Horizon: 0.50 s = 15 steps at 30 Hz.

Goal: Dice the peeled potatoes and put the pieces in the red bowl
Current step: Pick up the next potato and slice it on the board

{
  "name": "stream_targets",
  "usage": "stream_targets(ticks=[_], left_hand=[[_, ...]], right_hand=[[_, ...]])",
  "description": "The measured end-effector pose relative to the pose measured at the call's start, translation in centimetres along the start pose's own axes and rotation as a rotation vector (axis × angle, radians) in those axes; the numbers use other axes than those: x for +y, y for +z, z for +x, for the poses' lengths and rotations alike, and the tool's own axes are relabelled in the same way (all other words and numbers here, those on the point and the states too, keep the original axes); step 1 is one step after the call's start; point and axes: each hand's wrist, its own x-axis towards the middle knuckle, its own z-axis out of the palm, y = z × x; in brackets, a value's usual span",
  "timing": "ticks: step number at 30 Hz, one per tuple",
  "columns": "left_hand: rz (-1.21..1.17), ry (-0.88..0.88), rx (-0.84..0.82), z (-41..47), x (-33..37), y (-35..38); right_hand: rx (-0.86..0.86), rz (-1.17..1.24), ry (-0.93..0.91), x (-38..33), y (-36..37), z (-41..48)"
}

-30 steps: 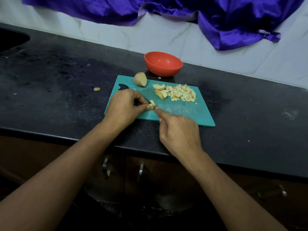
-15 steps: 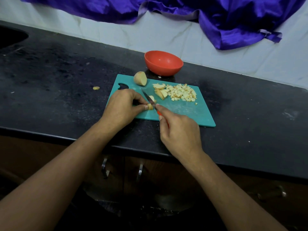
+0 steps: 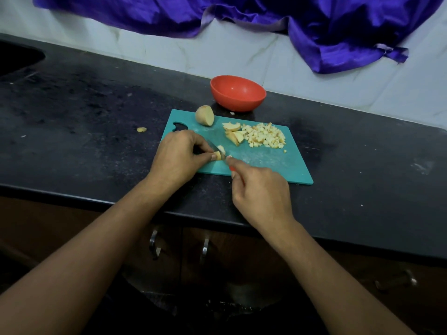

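Observation:
On the teal cutting board (image 3: 278, 163) my left hand (image 3: 179, 158) pinches a small potato piece (image 3: 219, 154) between thumb and fingers. My right hand (image 3: 261, 192) grips a knife (image 3: 219, 153) by its red handle, the blade lying across that piece. A pile of diced potato (image 3: 263, 137) and a few larger wedges (image 3: 233, 132) lie on the board's far right part. A potato half (image 3: 204, 115) sits at the board's far left corner. The red bowl (image 3: 238, 96) stands just behind the board, and no pieces show in it.
The board lies on a black counter (image 3: 362, 170) whose front edge runs below my wrists. A stray potato bit (image 3: 141, 129) lies left of the board. A sink recess (image 3: 17, 59) is at far left. Purple cloth (image 3: 314, 27) hangs on the white wall behind.
The knife blade rose into view half a second ago and has come down onto the piece my left hand holds. Both hands stay in the same spot.

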Motion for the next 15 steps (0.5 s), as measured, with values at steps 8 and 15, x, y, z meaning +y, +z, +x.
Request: stream_targets(ticks=[8,15], left_hand=[[0.017,-0.016,-0.016,0.22,-0.20,0.04],[0.043,-0.006,-0.012,0.23,-0.20,0.07]], right_hand=[[0.059,0.101,0.016,0.05,0.14,-0.13],[0.037,0.037,-0.037,-0.22,0.24,-0.14]])
